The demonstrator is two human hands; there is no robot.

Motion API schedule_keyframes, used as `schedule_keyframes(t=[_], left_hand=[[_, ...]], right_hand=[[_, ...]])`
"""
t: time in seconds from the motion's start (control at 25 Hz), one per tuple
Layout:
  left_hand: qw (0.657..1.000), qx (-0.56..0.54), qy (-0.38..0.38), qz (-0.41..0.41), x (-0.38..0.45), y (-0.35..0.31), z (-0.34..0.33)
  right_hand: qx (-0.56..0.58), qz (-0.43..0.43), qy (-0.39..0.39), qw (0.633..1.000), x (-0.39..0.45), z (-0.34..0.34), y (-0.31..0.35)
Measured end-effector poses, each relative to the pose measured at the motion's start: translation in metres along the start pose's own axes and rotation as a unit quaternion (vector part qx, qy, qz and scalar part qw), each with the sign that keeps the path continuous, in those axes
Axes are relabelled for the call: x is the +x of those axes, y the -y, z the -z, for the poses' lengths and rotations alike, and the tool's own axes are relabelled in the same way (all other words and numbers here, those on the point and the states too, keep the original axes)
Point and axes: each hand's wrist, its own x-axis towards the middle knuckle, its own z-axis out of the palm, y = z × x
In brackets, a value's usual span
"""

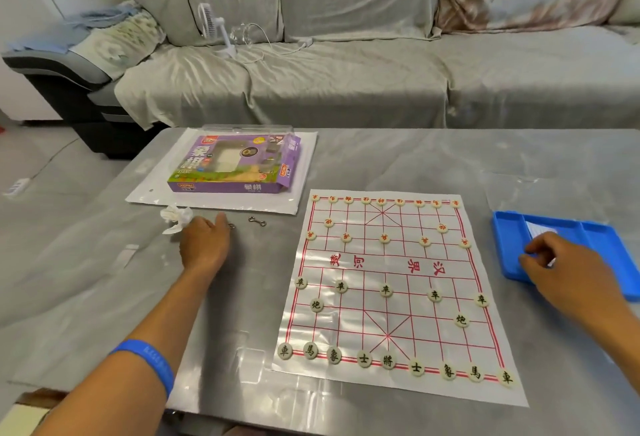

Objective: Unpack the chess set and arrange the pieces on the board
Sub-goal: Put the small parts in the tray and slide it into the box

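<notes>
The chess board (394,293), a thin printed sheet, lies flat on the grey bench (381,158) at about 5 o'clock of the view's centre. Its round pieces (388,361) stand in rows: black-lettered ones along the near edge, red-lettered ones (383,238) along the far edge. At 11 o'clock of the board the purple box (232,165) rests on a clear plastic bag (145,189). The left hand (204,241), at 9 o'clock of the board, lies on the bench with fingers loosely bent, beside a crumpled tissue (176,219) and small metal hooks (257,221); whether it pinches anything I cannot tell. The right hand (550,259), at 3 o'clock, has its fingers curled over the edge of a blue tray (588,238).
</notes>
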Motion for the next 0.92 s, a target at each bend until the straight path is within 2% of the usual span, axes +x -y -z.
schedule_keyframes(t=[0.08, 0.2, 0.32, 0.36, 0.56, 0.72, 0.92], left_hand=[[0.992, 0.101, -0.003, -0.076, 0.004, 0.007, -0.009], [0.989, 0.095, -0.013, -0.114, -0.002, 0.006, -0.014], [0.964, 0.143, -0.026, -0.223, -0.008, 0.011, -0.015], [0.959, 0.157, -0.020, -0.236, -0.010, 0.012, -0.015], [0.968, 0.171, -0.001, -0.185, -0.011, 0.004, -0.015], [0.977, 0.100, 0.005, -0.189, -0.007, -0.001, -0.016], [0.995, -0.018, -0.018, -0.095, -0.009, -0.006, -0.016]], right_hand=[[-0.008, 0.003, 0.015, 1.000, 0.000, -0.003, -0.002], [-0.009, 0.005, 0.012, 1.000, 0.000, -0.004, -0.002], [-0.009, 0.009, 0.008, 1.000, 0.002, -0.005, -0.004], [-0.010, 0.009, 0.009, 1.000, 0.003, -0.006, -0.004], [-0.006, 0.016, 0.002, 1.000, 0.003, -0.008, -0.007], [-0.003, 0.018, 0.003, 1.000, 0.005, -0.009, -0.008], [0.001, 0.019, -0.001, 1.000, 0.006, -0.010, -0.011]])
